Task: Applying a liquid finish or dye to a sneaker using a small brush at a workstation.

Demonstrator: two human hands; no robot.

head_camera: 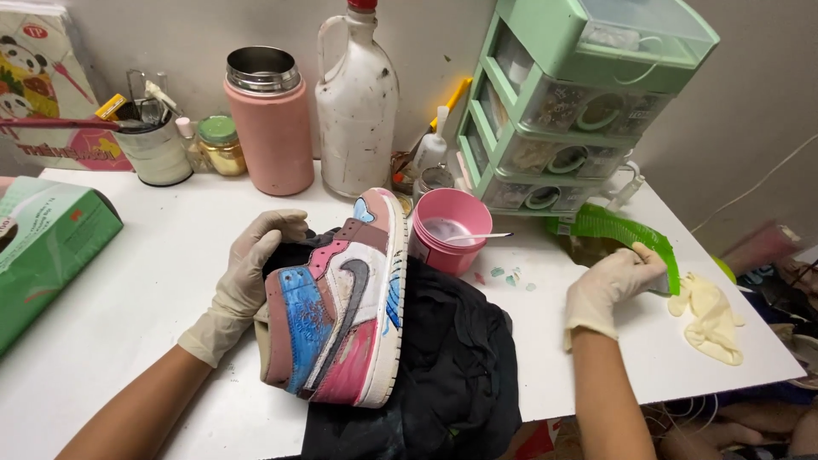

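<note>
A high-top sneaker (341,315) in pink, blue, white and brown lies on its side on a black cloth (452,358) at the table's front. My left hand (247,268), in a pale glove, grips the sneaker's ankle collar. Off to the right, my gloved right hand (609,285) rests on a green brush-like tool (618,230) lying on the table, fingers curled over its edge. A pink cup (447,226) with a thin stick in it stands just behind the sneaker's toe.
A green drawer unit (579,102), white jug (356,106), pink flask (268,119), small jar (220,145) and tool cup (153,149) line the back. A green box (43,247) sits far left. A spare glove (707,319) lies near the white table's (128,298) right edge.
</note>
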